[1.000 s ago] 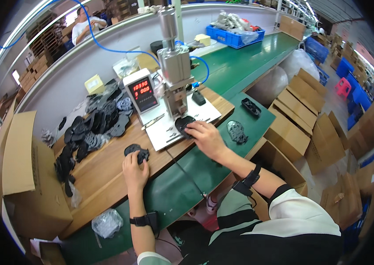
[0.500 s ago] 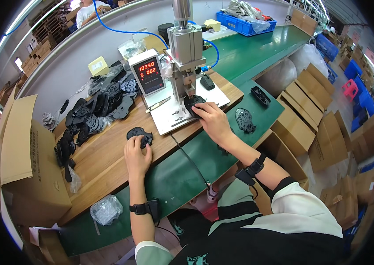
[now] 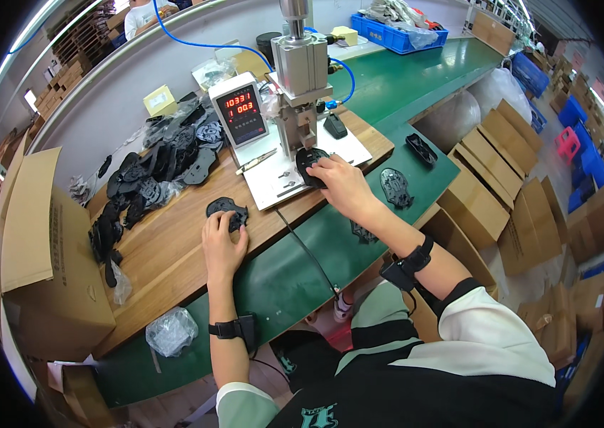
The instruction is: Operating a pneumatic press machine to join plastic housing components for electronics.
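Note:
My right hand [image 3: 340, 187] pinches the near right edge of a black plastic shell [image 3: 308, 161], which lies on the white base plate [image 3: 268, 189] below the ram of a metal bench press [image 3: 300, 71]. To the left, my left hand [image 3: 223, 242] has its fingers curled on the near edge of a second black plastic shell [image 3: 222, 205] on the wooden board. Beside the press column stands a white control box [image 3: 239, 110] with red digits. A pen-like tool [image 3: 256, 162] lies on the plate's left edge.
A heap of black plastic parts [image 3: 156, 167] covers the board's back left. Right of my right hand lie another shell [image 3: 395, 187] and a black tray-like part [image 3: 422, 150]. An open carton [image 3: 52, 278] stands at left, a crumpled plastic bag [image 3: 172, 332] near the front edge.
The red digits on the control box have changed. My right hand and its shell have shifted slightly left on the plate. My left hand stays on its shell.

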The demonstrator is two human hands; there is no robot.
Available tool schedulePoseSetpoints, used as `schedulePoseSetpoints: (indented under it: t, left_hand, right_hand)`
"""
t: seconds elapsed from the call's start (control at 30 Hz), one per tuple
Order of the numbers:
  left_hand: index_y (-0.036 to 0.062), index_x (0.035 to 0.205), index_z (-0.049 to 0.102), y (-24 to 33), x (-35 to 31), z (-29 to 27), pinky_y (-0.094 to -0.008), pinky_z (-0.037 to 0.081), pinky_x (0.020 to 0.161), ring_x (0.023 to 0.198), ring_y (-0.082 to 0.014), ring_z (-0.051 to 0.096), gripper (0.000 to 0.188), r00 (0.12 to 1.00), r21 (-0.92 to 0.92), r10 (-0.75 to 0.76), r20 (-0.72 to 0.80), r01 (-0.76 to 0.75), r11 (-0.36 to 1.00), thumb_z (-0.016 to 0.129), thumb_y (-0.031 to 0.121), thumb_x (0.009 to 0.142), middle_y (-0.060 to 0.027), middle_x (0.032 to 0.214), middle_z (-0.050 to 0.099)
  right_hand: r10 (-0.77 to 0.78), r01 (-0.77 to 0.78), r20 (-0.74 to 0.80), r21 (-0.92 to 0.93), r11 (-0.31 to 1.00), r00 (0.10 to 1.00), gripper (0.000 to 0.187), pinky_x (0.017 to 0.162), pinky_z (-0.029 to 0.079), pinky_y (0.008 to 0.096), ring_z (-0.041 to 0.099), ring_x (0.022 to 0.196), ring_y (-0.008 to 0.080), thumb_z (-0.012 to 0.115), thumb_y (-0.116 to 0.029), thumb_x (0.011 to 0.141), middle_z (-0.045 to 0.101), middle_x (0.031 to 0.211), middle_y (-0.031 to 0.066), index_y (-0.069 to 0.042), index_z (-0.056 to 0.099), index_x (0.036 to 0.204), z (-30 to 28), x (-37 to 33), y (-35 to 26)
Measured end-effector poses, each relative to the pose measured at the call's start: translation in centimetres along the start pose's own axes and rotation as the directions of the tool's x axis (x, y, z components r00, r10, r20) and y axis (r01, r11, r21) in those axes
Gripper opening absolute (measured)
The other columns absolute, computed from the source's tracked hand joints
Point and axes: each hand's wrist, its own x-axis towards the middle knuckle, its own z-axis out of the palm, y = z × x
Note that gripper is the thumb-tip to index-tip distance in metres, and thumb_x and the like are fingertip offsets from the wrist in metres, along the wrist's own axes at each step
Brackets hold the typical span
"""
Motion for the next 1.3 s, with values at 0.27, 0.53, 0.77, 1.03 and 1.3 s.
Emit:
schedulePoseSetpoints:
  t: [0.27, 0.53, 0.77, 1.03, 1.3]
  left_hand:
    - [0.0049, 0.119, 0.070, 0.4, -0.1, 0.0, -0.0442, 0.055, 0.093, 0.108, -0.0377, 0.066, 0.039, 0.995, -0.129, 0.061, 0.075, -0.051, 0.990, 0.083, 0.018, 0.085, -0.0168, 0.122, 0.065]
    - [0.0059, 0.112, 0.072, 0.7, -0.2, -0.6, -0.0427, 0.054, 0.086, 0.098, -0.0338, 0.067, 0.031, 0.993, -0.127, 0.114, 0.029, -0.110, 0.986, 0.081, 0.018, 0.085, -0.0121, 0.105, 0.067]
    - [0.0015, 0.117, 0.069, -0.9, -0.5, 0.6, -0.0442, 0.056, 0.088, 0.098, -0.0377, 0.069, 0.023, 0.982, -0.316, -0.124, -0.143, 0.074, 0.946, 0.064, 0.006, 0.095, -0.0183, 0.114, 0.065]
    - [-0.0012, 0.113, 0.066, -1.2, -0.2, -0.1, -0.0475, 0.052, 0.094, 0.107, -0.0417, 0.065, 0.021, 0.949, -0.221, -0.113, -0.295, 0.047, 0.974, 0.054, 0.000, 0.096, -0.0215, 0.115, 0.064]
    - [-0.0005, 0.105, 0.069, -1.2, -0.3, -0.4, -0.0447, 0.053, 0.091, 0.106, -0.0372, 0.065, 0.017, 0.948, -0.201, -0.136, -0.289, 0.079, 0.976, 0.057, -0.004, 0.094, -0.0174, 0.114, 0.064]
  right_hand:
    - [0.085, -0.033, -0.314, 0.166, 0.986, 0.946, 0.039, 0.096, 0.055, 0.0437, 0.063, 0.114, 0.0343, 0.070, 0.004, 0.080, 0.070, 0.115, 0.0113, -0.004, 0.073, 0.118, -2.8, -5.2, -0.8]
    - [0.087, -0.084, -0.036, 0.076, 0.994, 0.996, 0.046, 0.114, 0.037, 0.0529, 0.053, 0.129, 0.0350, 0.071, -0.023, 0.090, 0.060, 0.134, 0.0146, -0.006, 0.066, 0.133, -0.3, -13.1, -3.5]
    - [-0.208, 0.210, -0.034, 0.188, 0.959, 0.978, 0.068, 0.119, 0.032, 0.0505, 0.046, 0.144, 0.0320, 0.075, -0.026, 0.089, 0.051, 0.153, 0.0151, -0.008, 0.053, 0.151, 1.8, -6.6, -9.5]
    - [-0.303, 0.325, 0.276, -0.035, 0.945, 0.912, 0.068, 0.117, 0.034, 0.0484, 0.053, 0.134, 0.0307, 0.081, -0.032, 0.084, 0.056, 0.139, 0.0121, -0.007, 0.059, 0.144, 7.4, -2.5, -12.1]
    - [-0.273, 0.314, -0.211, 0.194, 0.929, 0.939, 0.045, 0.090, 0.056, 0.0422, 0.065, 0.100, 0.0318, 0.077, 0.004, 0.067, 0.065, 0.107, 0.0096, -0.006, 0.075, 0.111, 3.8, -3.8, -8.6]
